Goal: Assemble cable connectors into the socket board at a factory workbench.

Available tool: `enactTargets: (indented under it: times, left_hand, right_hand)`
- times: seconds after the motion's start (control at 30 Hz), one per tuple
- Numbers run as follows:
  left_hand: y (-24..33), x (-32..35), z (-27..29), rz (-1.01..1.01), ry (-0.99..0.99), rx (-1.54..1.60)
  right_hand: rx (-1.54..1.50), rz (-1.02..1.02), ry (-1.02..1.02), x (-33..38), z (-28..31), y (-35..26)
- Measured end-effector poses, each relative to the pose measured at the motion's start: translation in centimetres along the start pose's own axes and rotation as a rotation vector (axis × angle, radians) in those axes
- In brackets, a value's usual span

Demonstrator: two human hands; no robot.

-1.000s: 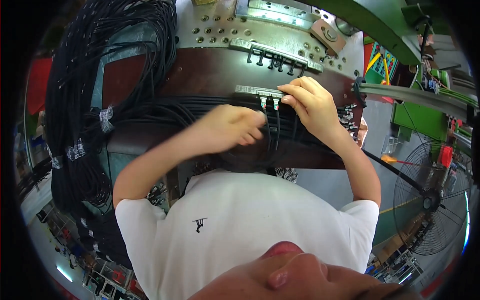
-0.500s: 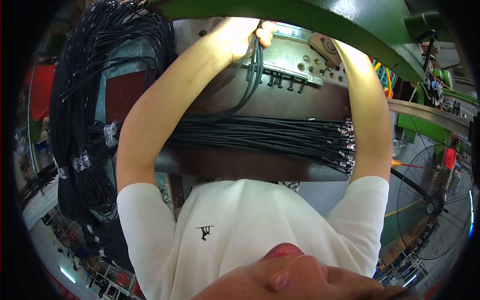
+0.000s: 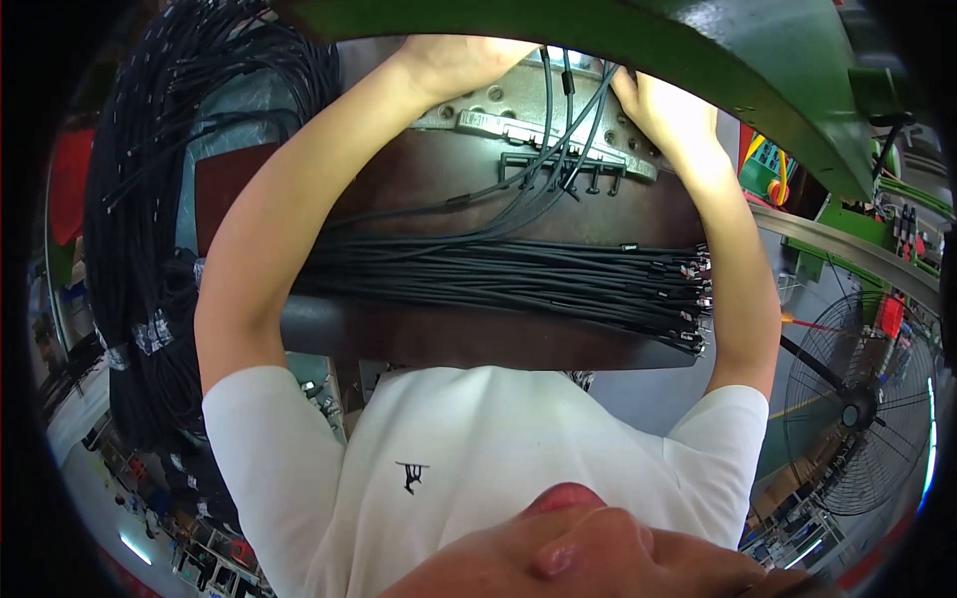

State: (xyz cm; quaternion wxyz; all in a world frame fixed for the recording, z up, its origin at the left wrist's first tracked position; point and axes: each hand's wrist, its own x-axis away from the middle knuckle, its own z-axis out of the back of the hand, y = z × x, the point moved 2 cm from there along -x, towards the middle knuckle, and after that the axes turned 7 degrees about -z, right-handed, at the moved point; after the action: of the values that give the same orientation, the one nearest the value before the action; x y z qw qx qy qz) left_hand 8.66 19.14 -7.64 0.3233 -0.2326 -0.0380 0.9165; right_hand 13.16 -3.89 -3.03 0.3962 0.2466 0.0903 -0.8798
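Under the green machine frame [image 3: 588, 45], my left hand [image 3: 469, 62] is closed around the upper part of several black cables [image 3: 547, 95], its fingertips partly hidden by the frame. My right hand [image 3: 658, 108] is closed at the cables' right side, its thumb side against one strand; the other fingers are hidden. These cables fan out and cross between my hands, then run down over a metal fixture bar [image 3: 488, 125] with black hooks [image 3: 596, 177]. Their lower lengths bend left toward a thick row of black cables [image 3: 478, 274] lying across the dark brown board.
A large hanging bundle of black cables [image 3: 130, 229] fills the left side, tied with clear wrap [image 3: 155, 332]. The dark brown board [image 3: 478, 334] lies in front of my body. At the right stand a black fan [image 3: 857, 409] and a metal rail [image 3: 827, 234].
The cables, gathered at my left hand before, are now spread between both hands above the fixture. My left hand has moved slightly left; my right hand has come into view beside them.
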Motion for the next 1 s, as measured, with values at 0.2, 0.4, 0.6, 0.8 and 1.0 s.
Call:
enactTargets:
  times: [0.2, 0.4, 0.6, 0.8, 1.0]
  left_hand:
    - [-0.2, 0.9, -1.0, 0.162, 0.084, 0.097]
    - [0.2, 0.7, 0.6, 0.326, 0.047, 0.215]
    - [0.7, 0.1, 1.6, 0.426, 0.002, 0.287]
    - [4.9, 1.4, 7.6, 0.337, 0.145, 0.321]
    - [17.4, 15.8, 20.5, 0.589, -0.946, 1.718]
  right_hand:
    - [-0.042, -0.034, -0.046, -0.4, -0.8, 0.3]
    - [-0.076, 0.062, 0.009, 0.8, -2.0, 1.8]
    - [-0.055, 0.129, -0.048, 1.1, -2.3, 3.8]
    - [-0.654, -0.428, -0.291, 2.3, 2.4, 1.4]
    - [-0.627, -0.843, 0.553, 27.8, 15.8, 4.2]
